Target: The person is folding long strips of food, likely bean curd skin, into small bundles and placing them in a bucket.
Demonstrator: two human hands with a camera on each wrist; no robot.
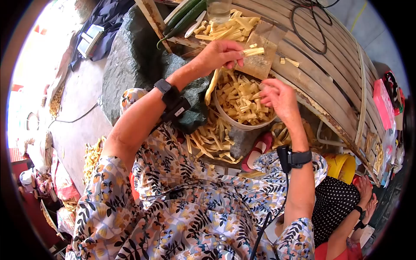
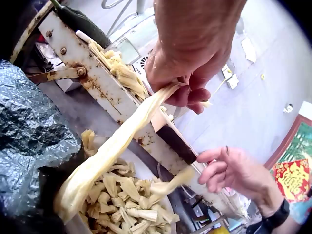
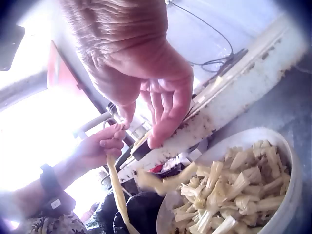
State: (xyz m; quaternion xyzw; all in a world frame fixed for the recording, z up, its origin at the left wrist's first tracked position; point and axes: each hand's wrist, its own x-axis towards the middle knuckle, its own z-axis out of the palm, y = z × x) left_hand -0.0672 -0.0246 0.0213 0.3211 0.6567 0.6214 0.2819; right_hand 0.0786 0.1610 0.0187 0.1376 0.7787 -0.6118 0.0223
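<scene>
My left hand (image 1: 221, 55) pinches a long, pale yellow strip (image 2: 112, 146) that looks like a tofu-skin stick. Its short end (image 1: 254, 51) points over a small wooden board (image 1: 259, 52), while the long part hangs down beside a white bucket (image 1: 248, 127). Cut pieces (image 1: 242, 97) of the same stuff fill the bucket. Over its right side hovers my right hand (image 1: 279, 99), fingers loosely bent and holding nothing. Below that hand a blurred piece (image 2: 171, 183) is in the air above the bucket, also visible in the right wrist view.
More strips (image 1: 225, 30) lie on the slatted bench (image 1: 312, 65) beside cucumbers (image 1: 186, 17), a knife (image 1: 196, 24) and a glass (image 1: 218, 11). A dark plastic bag (image 1: 130, 65) stands left of the bucket. Strips (image 1: 212, 138) lie below it. Another person's hands (image 1: 366, 197) show at lower right.
</scene>
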